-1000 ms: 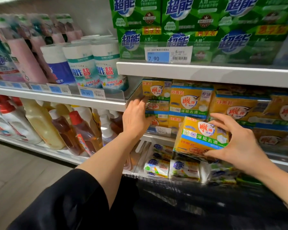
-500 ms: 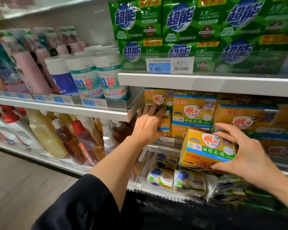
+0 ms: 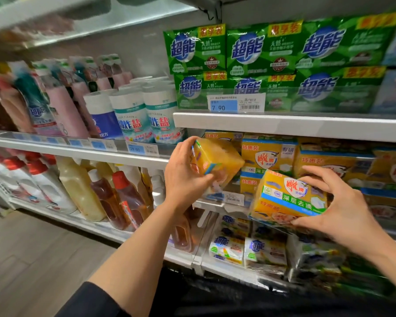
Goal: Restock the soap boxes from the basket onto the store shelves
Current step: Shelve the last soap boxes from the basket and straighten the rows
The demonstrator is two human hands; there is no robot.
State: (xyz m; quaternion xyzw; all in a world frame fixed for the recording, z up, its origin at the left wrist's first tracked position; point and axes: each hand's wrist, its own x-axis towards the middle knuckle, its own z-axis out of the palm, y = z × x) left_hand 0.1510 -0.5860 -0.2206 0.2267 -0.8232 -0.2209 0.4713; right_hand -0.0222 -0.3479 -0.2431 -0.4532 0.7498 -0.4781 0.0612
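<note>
In the centre of the frame the left hand (image 3: pixel 185 177) now grips a yellow soap box (image 3: pixel 216 161) pulled off the shelf stack (image 3: pixel 266 156). This probably makes room. The right hand (image 3: pixel 343 207) still holds another soap box (image 3: pixel 286 197) at centre right, just before the shelf.

The left hand (image 3: pixel 188 172) covers the near end of a yellow soap box (image 3: pixel 217 161), whose print is smeared by motion. The right hand (image 3: pixel 343 209) hides the far corner of a second soap box (image 3: pixel 286 197). Bottles (image 3: pixel 44 104) on the left shelves are blurred; their labels cannot be read. The small print on the price tag (image 3: pixel 236 102) is too small to tell. The basket (image 3: pixel 272 298) is a dark shape cut off by the bottom edge, and its contents cannot be made out.
</note>
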